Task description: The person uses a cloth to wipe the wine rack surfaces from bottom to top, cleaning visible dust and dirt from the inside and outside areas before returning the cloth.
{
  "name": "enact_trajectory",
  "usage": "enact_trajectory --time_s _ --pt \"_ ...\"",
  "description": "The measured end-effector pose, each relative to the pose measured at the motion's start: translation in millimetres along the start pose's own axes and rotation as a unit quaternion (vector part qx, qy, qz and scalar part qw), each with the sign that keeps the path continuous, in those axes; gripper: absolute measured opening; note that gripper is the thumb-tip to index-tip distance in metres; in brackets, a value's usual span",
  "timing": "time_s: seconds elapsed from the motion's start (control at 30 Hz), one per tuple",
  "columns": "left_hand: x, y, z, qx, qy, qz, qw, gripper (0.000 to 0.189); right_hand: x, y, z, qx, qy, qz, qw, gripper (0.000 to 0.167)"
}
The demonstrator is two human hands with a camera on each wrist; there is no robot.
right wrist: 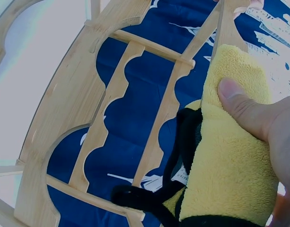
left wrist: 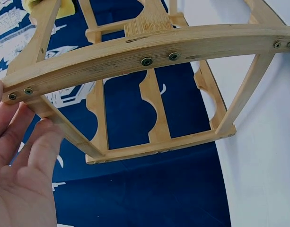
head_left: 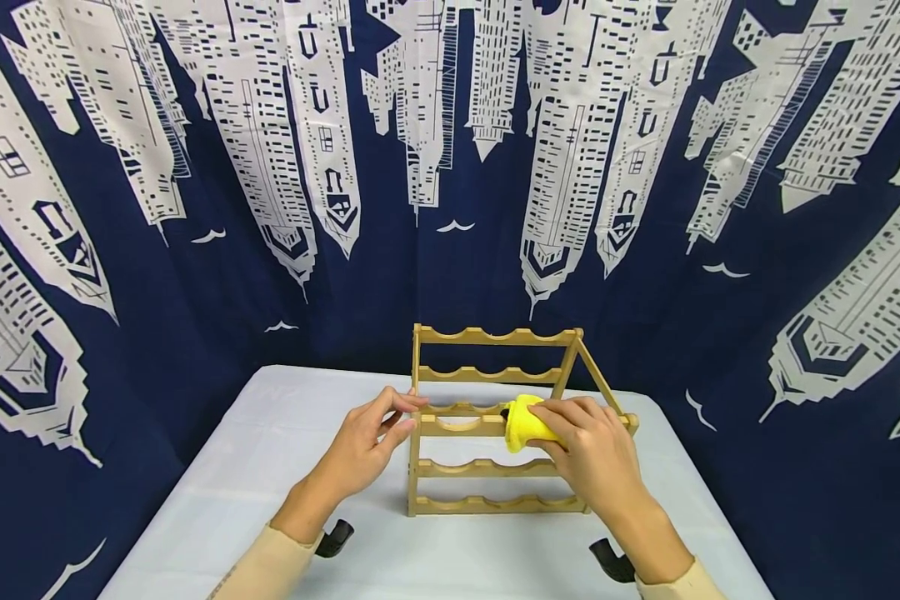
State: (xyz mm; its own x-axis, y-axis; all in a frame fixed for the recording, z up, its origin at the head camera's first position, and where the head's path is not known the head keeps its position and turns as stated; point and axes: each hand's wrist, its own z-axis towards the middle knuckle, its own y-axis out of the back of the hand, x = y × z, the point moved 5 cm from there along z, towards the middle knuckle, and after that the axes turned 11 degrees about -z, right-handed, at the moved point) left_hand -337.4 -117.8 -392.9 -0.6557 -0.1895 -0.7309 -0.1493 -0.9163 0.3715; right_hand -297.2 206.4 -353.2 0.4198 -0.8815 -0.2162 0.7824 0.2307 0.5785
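At rack [head_left: 487, 470], yel cloth [head_left: 531, 423], lengthwise w/ rail [head_left: 489, 427]

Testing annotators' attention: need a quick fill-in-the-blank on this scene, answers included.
1. The ____ hand grips the cloth.
2. Most of that cloth is coloured ____.
3. The loop hanging from the cloth is ____.
4. The wooden rack stands ____ the white table.

Missing words: right; yellow; black; on.

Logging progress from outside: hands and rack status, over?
Right hand grips fuzzy yellow cloth with black trim, near middle of tiered, scalloped pale-wood rack. Left hand holds rack's left edge. No obstruction visible.
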Motion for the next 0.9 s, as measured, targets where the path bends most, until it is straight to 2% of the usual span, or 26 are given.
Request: enact_trajectory --time_s 0.2,0.37,0.47,0.57,0.73,0.9 --pt "-2.4 -6.7 2.1 0.005 -0.02 0.023 0.9995 0.012 -7.6 7.1 -7.2 -0.006 -0.016 0.009 0.9998 0.066" --pt "-1.3 -11.0 1.6 0.014 -0.02 0.027 0.9993 0.01 -23.3 16.2 -16.8 -0.008 -0.05 -0.004 0.9987 0.065" --pt "-2.8 -10.5 1.5 0.006 -0.018 0.037 0.9991 0.012 -36.8 20.4 -23.9 -0.009 -0.077 -0.021 0.9967 0.063" --pt "-6.4 -9.9 2.0 -0.011 -0.024 0.072 0.9971 0.019 -46.9 22.1 -30.7 -0.002 -0.08 -0.039 0.996 0.062" --pt "-12.5 -14.4 3.6 -0.029 -0.067 0.149 0.9861 0.034 -60.1 27.1 -38.6 -0.011 -0.073 -0.059 0.9955 0.069" --pt "-13.5 -18.4 3.8 -0.031 -0.114 0.179 0.9768 0.033 -76.4 35.6 -45.1 -0.037 -0.122 -0.033 0.9913 0.067"
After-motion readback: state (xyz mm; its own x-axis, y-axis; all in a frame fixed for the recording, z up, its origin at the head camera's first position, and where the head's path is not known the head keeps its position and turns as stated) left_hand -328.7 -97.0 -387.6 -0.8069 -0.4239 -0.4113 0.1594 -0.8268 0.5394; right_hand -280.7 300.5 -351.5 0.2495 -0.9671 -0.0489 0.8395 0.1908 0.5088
